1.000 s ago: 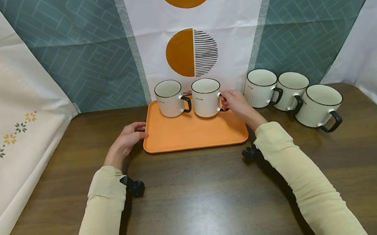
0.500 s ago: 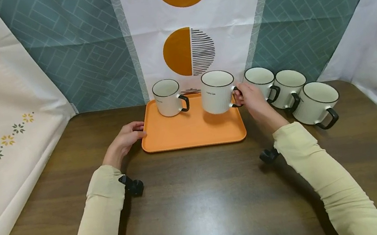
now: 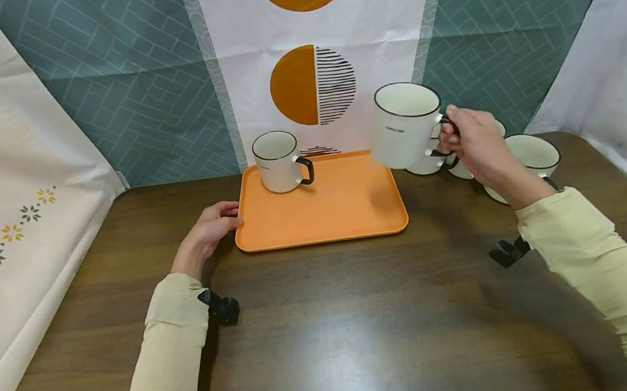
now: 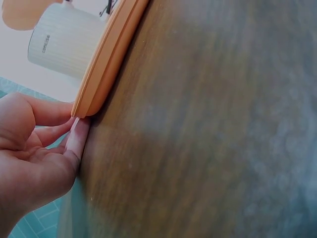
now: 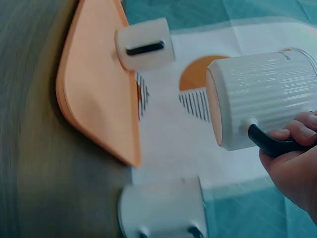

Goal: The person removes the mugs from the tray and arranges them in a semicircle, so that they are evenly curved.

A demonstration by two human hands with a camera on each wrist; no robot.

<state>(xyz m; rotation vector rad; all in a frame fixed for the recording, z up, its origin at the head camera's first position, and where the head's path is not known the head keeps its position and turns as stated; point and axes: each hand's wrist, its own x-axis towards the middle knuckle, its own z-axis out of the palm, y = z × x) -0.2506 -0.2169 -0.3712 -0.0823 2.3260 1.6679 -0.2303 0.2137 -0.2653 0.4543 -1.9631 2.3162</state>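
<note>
My right hand [image 3: 473, 139] grips the black handle of a white ribbed mug [image 3: 404, 130], also seen as the raised mug [image 5: 265, 96] in the right wrist view. It hangs in the air past the right end of the orange tray [image 3: 318, 222], partly in front of other mugs. My left hand [image 3: 207, 236] pinches the tray's left edge; in the left wrist view its fingers [image 4: 77, 136] meet the rim from both sides. A second white mug [image 3: 278, 163] stands upright on the tray's back left, its black handle to the right.
Several white mugs stand on the brown table [image 3: 323, 331] right of the tray, among them the rightmost mug [image 3: 533, 154]; my right hand and the raised mug partly hide them. A patterned cloth [image 3: 152, 111] hangs directly behind the tray.
My right hand has lifted the mug off the tray and carried it up and to the right. The left hand stays at the tray's edge, and the tray has hardly moved.
</note>
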